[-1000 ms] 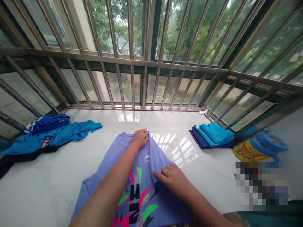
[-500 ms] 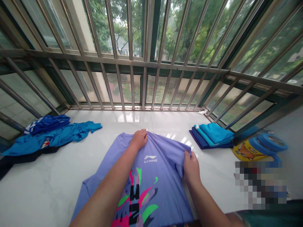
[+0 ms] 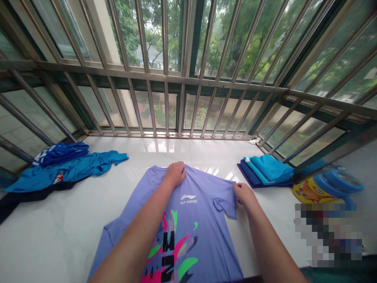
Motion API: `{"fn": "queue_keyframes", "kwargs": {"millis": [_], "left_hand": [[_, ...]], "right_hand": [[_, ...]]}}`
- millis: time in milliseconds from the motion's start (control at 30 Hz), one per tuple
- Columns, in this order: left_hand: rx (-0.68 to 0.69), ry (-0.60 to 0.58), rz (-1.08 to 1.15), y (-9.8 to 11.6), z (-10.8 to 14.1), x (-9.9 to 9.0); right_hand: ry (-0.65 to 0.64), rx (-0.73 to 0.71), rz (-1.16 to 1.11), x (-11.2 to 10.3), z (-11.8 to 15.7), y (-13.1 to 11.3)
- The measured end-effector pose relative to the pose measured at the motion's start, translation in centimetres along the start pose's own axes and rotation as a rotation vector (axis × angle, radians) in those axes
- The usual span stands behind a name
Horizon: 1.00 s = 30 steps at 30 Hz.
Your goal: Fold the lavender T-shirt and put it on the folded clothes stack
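A purple T-shirt (image 3: 203,232) with a white logo and a pink, green and black print lies face up, collar away from me. My left hand (image 3: 176,174) is closed on the cloth by the collar and right shoulder seam. At the right sleeve, my right hand (image 3: 244,192) pinches the outer upper corner of the cuff. The sleeve is spread out sideways, with a small fold near the armpit. My left forearm covers part of the shirt's front, and its lower hem runs out of view.
Rumpled blue clothes (image 3: 70,171) lie at the left. Folded blue garments (image 3: 266,169) are stacked at the right, beside a yellow and blue jug (image 3: 324,186). A blurred-out patch sits below it. Metal window bars (image 3: 182,78) rise behind the white tiled surface (image 3: 59,236).
My right hand has drawn the sleeve outward and slightly upward, so it lies flatter and its cuff shows. My left hand stays near the collar. The view has shifted slightly.
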<state>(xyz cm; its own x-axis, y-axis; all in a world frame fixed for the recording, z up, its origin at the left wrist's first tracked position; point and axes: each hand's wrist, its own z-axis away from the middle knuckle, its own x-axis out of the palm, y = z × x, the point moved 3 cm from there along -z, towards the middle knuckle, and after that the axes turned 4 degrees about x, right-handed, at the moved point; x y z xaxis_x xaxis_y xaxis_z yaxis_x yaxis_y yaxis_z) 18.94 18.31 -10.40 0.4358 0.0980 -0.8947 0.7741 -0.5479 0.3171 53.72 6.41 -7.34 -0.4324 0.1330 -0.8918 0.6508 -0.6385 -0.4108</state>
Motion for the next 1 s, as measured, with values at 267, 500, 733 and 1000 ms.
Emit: {"fn": "queue_keyframes", "kwargs": {"millis": [267, 500, 733, 1000], "left_hand": [[0.006, 0.004, -0.014, 0.2, 0.0, -0.1], [0.023, 0.015, -0.026, 0.2, -0.1, 0.0], [0.033, 0.041, -0.009, 0.1, -0.1, -0.1], [0.061, 0.035, -0.004, 0.2, -0.1, -0.2]], "right_hand": [[0.053, -0.585, 0.318, 3.3, 4.1, -14.4], [-0.094, -0.633, 0.365, 8.3, 3.1, -21.3], [-0.17, -0.64, 0.357, 9.0, 2.5, -21.8], [-0.215, -0.595, 0.266, 9.5, 1.6, -22.3]]}}
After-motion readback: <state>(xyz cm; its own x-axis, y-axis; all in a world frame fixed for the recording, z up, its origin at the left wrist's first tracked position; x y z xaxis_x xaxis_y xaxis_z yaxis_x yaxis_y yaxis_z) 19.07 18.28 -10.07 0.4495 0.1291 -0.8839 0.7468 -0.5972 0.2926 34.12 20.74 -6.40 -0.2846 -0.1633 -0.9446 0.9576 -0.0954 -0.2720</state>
